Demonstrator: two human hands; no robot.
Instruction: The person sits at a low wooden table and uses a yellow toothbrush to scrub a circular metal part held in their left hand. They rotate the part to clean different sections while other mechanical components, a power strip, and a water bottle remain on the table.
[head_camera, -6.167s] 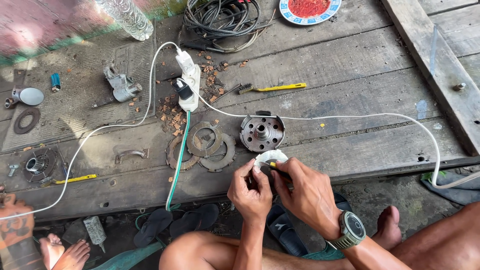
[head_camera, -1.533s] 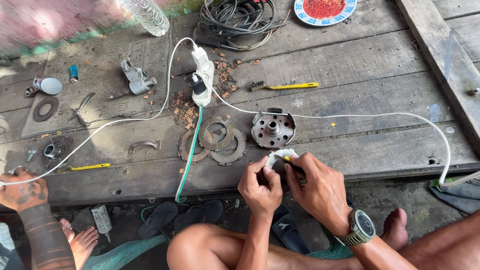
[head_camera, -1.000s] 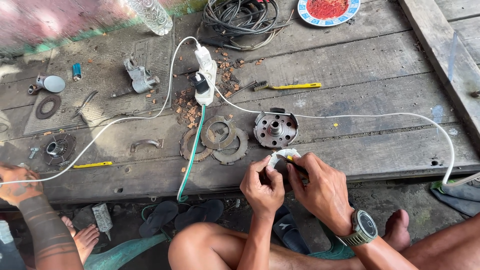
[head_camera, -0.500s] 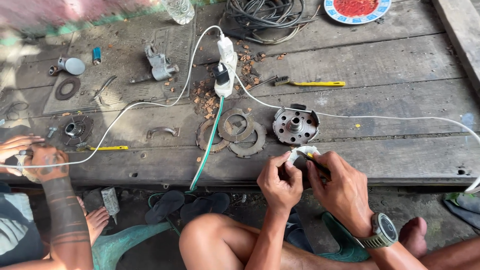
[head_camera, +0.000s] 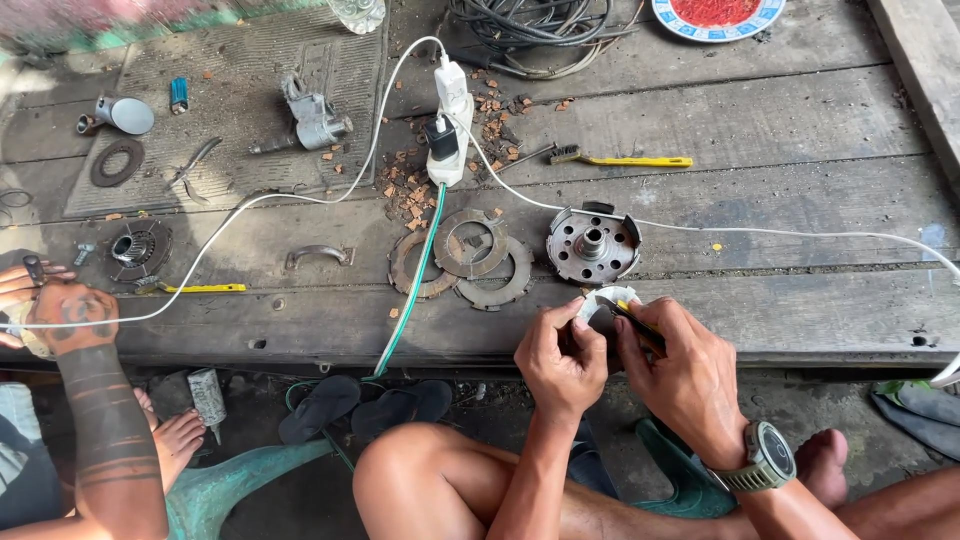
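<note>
From the head view, the person sits at the edge of a plank floor (head_camera: 760, 110) with both hands raised just above its near edge. The left hand (head_camera: 562, 352) has its fingers curled narrowly around a small pale round part (head_camera: 606, 300), pinching it from the left. The right hand (head_camera: 685, 370) is closed on a slim yellow-handled tool (head_camera: 640, 325), whose tip meets the part's face.

The tool's long axis runs diagonally, tip toward the upper left, handle back into the right palm. The round part faces roughly up toward the camera; its far rim sits just beside a grey drilled metal hub (head_camera: 592, 243) lying on the boards.

The work looks mid-way: 3 flat rusty rings (head_camera: 470, 255) lie loose on the planks, apparently taken apart and not refitted, while the small part is being picked at. How clean it is I cannot tell.

At the left edge, another person's tattooed forearm (head_camera: 100, 400) rests near a white cable (head_camera: 300, 195).
</note>
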